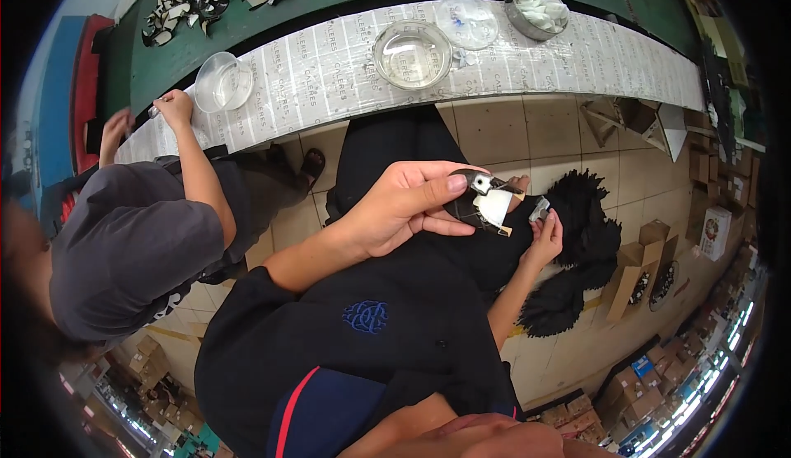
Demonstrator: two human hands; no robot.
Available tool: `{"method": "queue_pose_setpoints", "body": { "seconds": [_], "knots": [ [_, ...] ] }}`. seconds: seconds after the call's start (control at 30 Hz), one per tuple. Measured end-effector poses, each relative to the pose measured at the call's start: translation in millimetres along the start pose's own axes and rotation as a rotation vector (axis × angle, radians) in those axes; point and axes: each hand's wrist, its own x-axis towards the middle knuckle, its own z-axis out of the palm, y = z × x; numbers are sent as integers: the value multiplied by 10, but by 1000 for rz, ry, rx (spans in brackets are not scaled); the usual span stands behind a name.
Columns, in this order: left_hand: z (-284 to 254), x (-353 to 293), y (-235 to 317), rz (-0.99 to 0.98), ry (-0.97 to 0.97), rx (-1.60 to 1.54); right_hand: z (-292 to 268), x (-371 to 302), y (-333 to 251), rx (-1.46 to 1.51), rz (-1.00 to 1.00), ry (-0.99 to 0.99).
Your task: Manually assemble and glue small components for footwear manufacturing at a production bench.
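My left hand point(412, 207) is closed round a curved dark piece, like a shoe part point(493, 207), with a white inner face and pale narrow ends. A small white tab with a dark hole shows at its upper edge. Lower and to the right, my right hand point(545, 242) pinches a small grey-white wad point(540, 209), perhaps folded cloth, just apart from the dark piece. Both hands are held over my lap, short of the table edge.
A paper-covered table edge point(321, 63) carries a clear bowl point(412, 54), a shallow clear dish point(467, 21), a round container of white wads point(537, 9) and a plastic tub point(222, 83). Dark-and-cream pieces point(185, 5) are heaped beyond. A co-worker point(136, 244) sits left; black fringed fabric point(577, 244) lies right.
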Motion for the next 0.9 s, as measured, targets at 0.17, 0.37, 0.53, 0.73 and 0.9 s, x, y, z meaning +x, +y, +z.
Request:
{"method": "queue_pose_setpoints", "body": {
  "seconds": [0.17, 0.37, 0.53, 0.73, 0.9],
  "knots": [
    [-3, 124, 16, -3, -17, 36, 16, 70, 47, 19, 3, 26],
    [0, 354, 113, 28, -7, 49, 34, 95, 85, -5, 17, 56],
    [-317, 1162, 823, 318, 91, 207, -14, 144, 53, 2, 12, 28],
    [-417, 2271, 2610, 680, 36, 433, -74, 100, 24, 21, 16, 73],
    [-1742, 2225, 3563, 1234, 1058, 1497, 105, 95, -41, 94, -15, 63]
  ]
}}
